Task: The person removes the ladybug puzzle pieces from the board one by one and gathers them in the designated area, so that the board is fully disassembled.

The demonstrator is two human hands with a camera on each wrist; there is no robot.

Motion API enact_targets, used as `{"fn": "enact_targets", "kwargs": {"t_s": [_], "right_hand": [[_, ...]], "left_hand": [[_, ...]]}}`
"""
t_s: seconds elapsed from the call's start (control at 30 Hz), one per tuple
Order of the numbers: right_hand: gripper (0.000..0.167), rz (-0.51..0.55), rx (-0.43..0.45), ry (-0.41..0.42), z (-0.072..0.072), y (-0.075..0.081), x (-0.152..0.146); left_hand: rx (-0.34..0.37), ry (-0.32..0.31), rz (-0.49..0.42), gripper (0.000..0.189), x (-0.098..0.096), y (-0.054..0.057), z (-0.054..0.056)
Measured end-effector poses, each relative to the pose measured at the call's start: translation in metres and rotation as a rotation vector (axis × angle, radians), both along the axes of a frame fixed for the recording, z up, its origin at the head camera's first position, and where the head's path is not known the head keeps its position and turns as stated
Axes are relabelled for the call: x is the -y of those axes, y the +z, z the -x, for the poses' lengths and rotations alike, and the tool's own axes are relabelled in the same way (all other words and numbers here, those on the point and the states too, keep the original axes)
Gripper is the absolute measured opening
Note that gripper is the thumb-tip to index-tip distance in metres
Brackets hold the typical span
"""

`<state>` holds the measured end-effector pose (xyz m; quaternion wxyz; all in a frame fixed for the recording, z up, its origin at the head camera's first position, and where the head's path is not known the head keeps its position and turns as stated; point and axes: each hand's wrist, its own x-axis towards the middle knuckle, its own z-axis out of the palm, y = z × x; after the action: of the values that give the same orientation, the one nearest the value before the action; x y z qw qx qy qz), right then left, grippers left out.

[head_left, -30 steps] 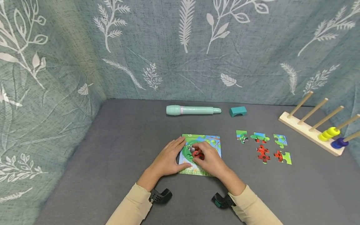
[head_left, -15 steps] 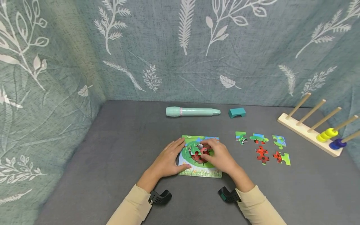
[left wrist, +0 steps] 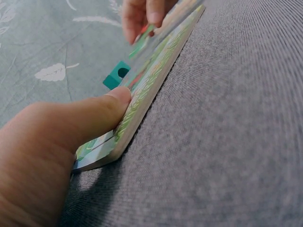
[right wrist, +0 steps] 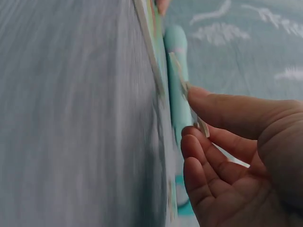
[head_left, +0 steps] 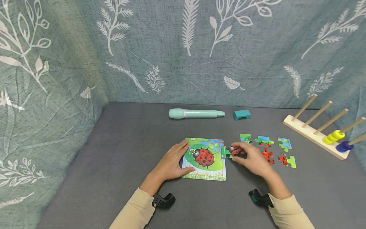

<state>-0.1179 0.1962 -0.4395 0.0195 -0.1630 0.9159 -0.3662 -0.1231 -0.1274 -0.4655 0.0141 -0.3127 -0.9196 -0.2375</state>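
A square puzzle board (head_left: 200, 173) lies before me, its printed ladybug on a green leaf in full view. My left hand (head_left: 172, 160) rests on its left side, fingers along that edge. In the left wrist view the thumb (left wrist: 106, 109) lies straight on the near corner. Just off the board's right edge, my right hand (head_left: 254, 159) pinches a jigsaw piece (head_left: 225, 152) showing green leaf and part of a ladybug. The right wrist view gives this piece (right wrist: 177, 68) edge-on between thumb and fingers.
Several loose jigsaw pieces (head_left: 285, 143) lie to the right, one partly behind the right hand. A mint-green toy microphone (head_left: 200, 114) and a teal arch block (head_left: 241, 114) sit at the back. A wooden peg stand (head_left: 310, 132) with yellow and blue rings stands far right.
My right hand has carried the jigsaw piece from over the board to the right, past its edge, uncovering the printed ladybug. The left hand has stayed in place.
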Motion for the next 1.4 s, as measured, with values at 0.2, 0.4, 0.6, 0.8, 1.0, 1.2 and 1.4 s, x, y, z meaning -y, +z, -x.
{"fn": "enact_targets", "kwargs": {"t_s": [0.2, 0.4, 0.6, 0.8, 1.0, 1.2, 1.4], "right_hand": [[0.041, -0.018, -0.025, -0.033, -0.007, 0.0, -0.033], [0.039, -0.03, -0.043, -0.045, -0.008, -0.001, -0.055], [0.039, -0.1, -0.08, -0.013, -0.009, -0.002, -0.06], [0.043, -0.195, -0.083, 0.001, -0.01, 0.0, -0.059], [0.044, -0.126, -0.095, -0.012, -0.012, 0.005, -0.051], [0.043, -0.029, -0.05, 0.032, -0.018, 0.011, -0.032], [0.044, -0.012, 0.0, 0.092, -0.024, 0.005, -0.005]], "left_hand": [[0.008, -0.007, -0.01, 0.086, -0.001, 0.001, -0.001], [0.017, -0.008, -0.018, 0.086, 0.0, 0.002, -0.001], [0.028, 0.003, -0.003, 0.086, 0.0, 0.001, -0.002], [0.044, 0.004, -0.004, 0.087, 0.0, 0.001, -0.002], [0.061, 0.005, -0.005, 0.091, 0.0, 0.002, -0.002], [0.075, -0.001, -0.019, 0.093, 0.001, 0.002, -0.001], [0.081, -0.013, -0.046, 0.095, 0.002, 0.0, -0.002]]}}
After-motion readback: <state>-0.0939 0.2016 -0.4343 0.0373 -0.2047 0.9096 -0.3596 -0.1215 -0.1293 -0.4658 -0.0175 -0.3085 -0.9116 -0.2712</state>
